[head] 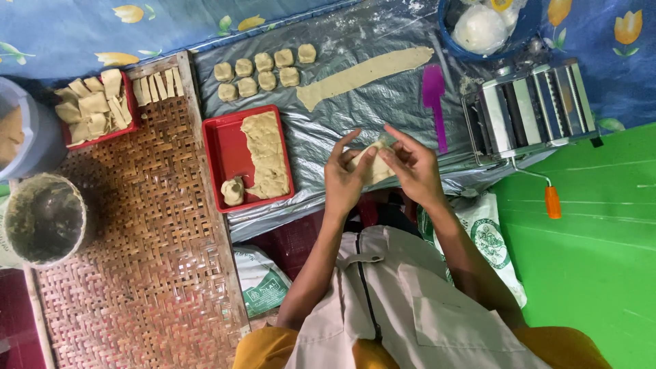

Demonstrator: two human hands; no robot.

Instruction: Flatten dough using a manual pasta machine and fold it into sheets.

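My left hand (pixel 346 179) and my right hand (pixel 410 167) meet over the plastic sheet (pixel 355 109), both pinching one flattened piece of dough (pixel 375 166) between fingers and thumbs. A red tray (pixel 223 157) to the left holds a slab of dough (pixel 265 154) and a small lump (pixel 233 191). Several small dough portions (pixel 263 70) lie in two rows at the back. A long rolled dough strip (pixel 365 73) stretches beside them. A hand-cranked metal roller machine (pixel 529 106) with an orange handle (pixel 552 202) stands to the right.
A purple spatula (pixel 433 96) lies by the machine. A blue bowl (pixel 451 27) with white bags sits at the back right. On the woven mat (pixel 137 225), a second red tray (pixel 96 106) holds folded dough pieces; a round bowl (pixel 42 219) sits at left.
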